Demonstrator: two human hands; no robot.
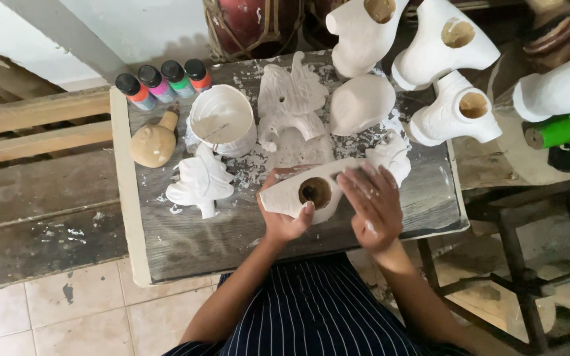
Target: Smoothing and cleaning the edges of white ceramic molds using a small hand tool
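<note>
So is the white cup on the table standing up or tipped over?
Standing up. The white cup sits on its base on the table, its open mouth facing up, showing white stuff inside.

white plaster figure (301, 192), brown hole in its base | above it on grey worn table (186, 244): white cup (222, 122), tan bird figure (155, 142) | table's far left corner: black-capped paint bottles (163, 82), orange, pink, green, red | right of table: green roll (562, 128) | near edge: navy apron (318, 310), thin white stripes
</note>
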